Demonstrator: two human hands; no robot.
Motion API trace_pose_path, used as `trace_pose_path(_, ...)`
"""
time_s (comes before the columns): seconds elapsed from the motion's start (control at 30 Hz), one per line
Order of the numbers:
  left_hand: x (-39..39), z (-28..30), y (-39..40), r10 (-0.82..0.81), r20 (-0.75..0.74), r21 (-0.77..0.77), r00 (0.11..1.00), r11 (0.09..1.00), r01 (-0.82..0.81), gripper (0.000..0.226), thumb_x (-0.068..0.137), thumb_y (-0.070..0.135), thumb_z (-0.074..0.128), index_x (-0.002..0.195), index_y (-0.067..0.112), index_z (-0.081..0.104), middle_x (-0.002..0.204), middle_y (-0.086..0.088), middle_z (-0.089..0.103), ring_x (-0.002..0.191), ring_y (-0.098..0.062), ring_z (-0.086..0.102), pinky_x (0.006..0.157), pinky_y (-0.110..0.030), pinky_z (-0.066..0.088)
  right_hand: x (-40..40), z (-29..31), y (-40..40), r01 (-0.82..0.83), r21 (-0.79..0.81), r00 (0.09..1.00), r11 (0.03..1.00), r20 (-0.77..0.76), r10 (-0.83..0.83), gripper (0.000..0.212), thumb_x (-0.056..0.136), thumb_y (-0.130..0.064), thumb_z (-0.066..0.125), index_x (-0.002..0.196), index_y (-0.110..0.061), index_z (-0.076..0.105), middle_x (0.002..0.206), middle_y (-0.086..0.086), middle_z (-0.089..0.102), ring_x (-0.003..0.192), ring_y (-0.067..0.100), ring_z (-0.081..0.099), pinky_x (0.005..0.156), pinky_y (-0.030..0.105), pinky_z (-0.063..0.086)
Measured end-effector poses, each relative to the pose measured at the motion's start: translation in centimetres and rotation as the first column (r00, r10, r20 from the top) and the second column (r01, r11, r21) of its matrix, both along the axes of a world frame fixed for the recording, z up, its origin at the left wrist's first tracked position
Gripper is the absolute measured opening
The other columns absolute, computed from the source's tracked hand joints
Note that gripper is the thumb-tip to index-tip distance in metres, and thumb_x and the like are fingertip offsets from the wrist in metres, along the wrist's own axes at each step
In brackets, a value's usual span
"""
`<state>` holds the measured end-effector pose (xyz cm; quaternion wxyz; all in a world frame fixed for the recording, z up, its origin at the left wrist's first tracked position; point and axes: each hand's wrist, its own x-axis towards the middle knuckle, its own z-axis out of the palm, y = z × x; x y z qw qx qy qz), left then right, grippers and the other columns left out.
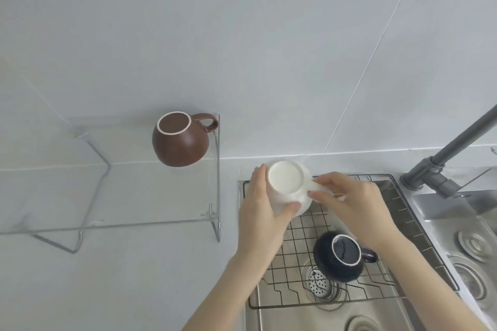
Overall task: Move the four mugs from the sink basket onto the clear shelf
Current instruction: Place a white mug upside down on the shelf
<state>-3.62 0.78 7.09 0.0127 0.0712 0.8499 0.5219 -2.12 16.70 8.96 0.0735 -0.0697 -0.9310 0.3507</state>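
Observation:
A white mug (286, 179) is held upside down above the far left corner of the wire sink basket (408, 220). My left hand (262, 204) wraps its body, and my right hand (352, 199) pinches its handle. A dark navy mug (341, 255) sits upside down in the basket, near its front, handle to the right. A brown mug (178, 140) stands upside down on the clear shelf (134, 196), at the back right corner, handle pointing right.
A grey faucet (441, 158) rises at the right of the sink. A second basin with a drain (473, 244) lies at the far right. The sink drain strainer (320, 282) shows under the basket. White tiled wall stands behind.

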Motion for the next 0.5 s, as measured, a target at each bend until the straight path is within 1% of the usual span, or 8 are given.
trace_pose_path(0.07,0.6,2.9,-1.9,0.031,-0.128,0.023,0.991,0.999,-0.028,0.082,0.07,0.026,0.075,0.138,0.023,0.031,0.141,0.013,0.042,0.127,0.0,0.037,0.097,-0.005,0.026,0.5,3.1,-1.7,-0.029,-0.077,0.994,0.997,-0.105,0.021,0.011,0.072,-0.027,0.074,0.082,-0.026,0.068,0.078,-0.009,0.074,0.077,0.01,0.068,0.072,0.022,0.051)
trace_pose_path(0.13,0.8,4.9,-4.0,0.065,-0.198,0.043,0.978,0.997,-0.057,0.081,0.068,0.026,0.076,0.137,0.023,0.034,0.134,0.022,0.042,0.12,0.01,0.036,0.09,0.006,0.023,0.7,5.4,-3.6,-0.07,-0.131,0.985,0.989,-0.167,0.048,0.013,0.071,-0.024,0.075,0.083,-0.023,0.071,0.078,-0.008,0.075,0.082,0.005,0.066,0.074,0.021,0.051)
trace_pose_path(0.23,0.3,6.9,-7.4,0.099,-0.204,0.063,0.974,0.994,-0.088,0.081,0.065,0.024,0.079,0.135,0.025,0.039,0.12,0.03,0.047,0.109,0.011,0.042,0.084,0.009,0.026,0.2,7.1,-6.9,-0.127,-0.18,0.978,0.975,-0.185,0.094,0.016,0.071,-0.025,0.075,0.085,-0.019,0.073,0.083,-0.005,0.076,0.08,0.005,0.069,0.079,0.027,0.054)
trace_pose_path(0.3,-0.2,7.7,-9.7,0.105,-0.17,0.078,0.98,0.993,-0.093,0.078,0.063,0.022,0.08,0.131,0.032,0.042,0.107,0.037,0.045,0.101,0.011,0.048,0.08,0.008,0.029,-0.5,7.2,-9.2,-0.15,-0.205,0.978,0.967,-0.172,0.116,0.017,0.071,-0.026,0.074,0.086,-0.017,0.073,0.084,-0.001,0.077,0.08,0.008,0.07,0.08,0.033,0.056)
trace_pose_path(0.33,-0.5,7.8,-10.8,0.101,-0.141,0.088,0.985,0.992,-0.089,0.077,0.062,0.022,0.081,0.128,0.034,0.043,0.105,0.037,0.047,0.101,0.01,0.049,0.08,0.007,0.031,-0.8,7.1,-10.2,-0.157,-0.225,0.979,0.962,-0.162,0.122,0.018,0.071,-0.026,0.074,0.086,-0.016,0.073,0.083,0.001,0.077,0.079,0.011,0.071,0.079,0.036,0.056)
trace_pose_path(0.4,-1.2,7.8,-12.8,0.093,-0.088,0.095,0.992,0.992,-0.085,0.078,0.056,0.027,0.084,0.126,0.029,0.048,0.111,0.027,0.056,0.107,0.004,0.052,0.088,-0.001,0.036,-1.4,6.6,-12.2,-0.158,-0.284,0.983,0.946,-0.131,0.125,0.018,0.071,-0.025,0.075,0.085,-0.015,0.073,0.082,0.005,0.077,0.076,0.015,0.071,0.077,0.04,0.057)
trace_pose_path(0.43,-1.6,7.7,-13.8,0.089,-0.069,0.089,0.994,0.993,-0.083,0.08,0.051,0.033,0.084,0.124,0.029,0.051,0.115,0.021,0.06,0.11,-0.001,0.054,0.092,-0.01,0.04,-1.6,6.3,-13.2,-0.152,-0.31,0.986,0.939,-0.111,0.123,0.019,0.07,-0.026,0.075,0.085,-0.014,0.073,0.081,0.006,0.077,0.073,0.015,0.07,0.075,0.039,0.058)
trace_pose_path(0.5,-2.2,7.5,-15.4,0.074,-0.028,0.069,0.997,0.995,-0.072,0.076,0.042,0.043,0.079,0.114,0.038,0.055,0.113,0.018,0.064,0.11,-0.005,0.058,0.094,-0.022,0.044,-1.9,5.6,-14.7,-0.135,-0.341,0.99,0.93,-0.073,0.117,0.02,0.07,-0.027,0.075,0.084,-0.013,0.073,0.078,0.007,0.076,0.069,0.015,0.068,0.07,0.032,0.056)
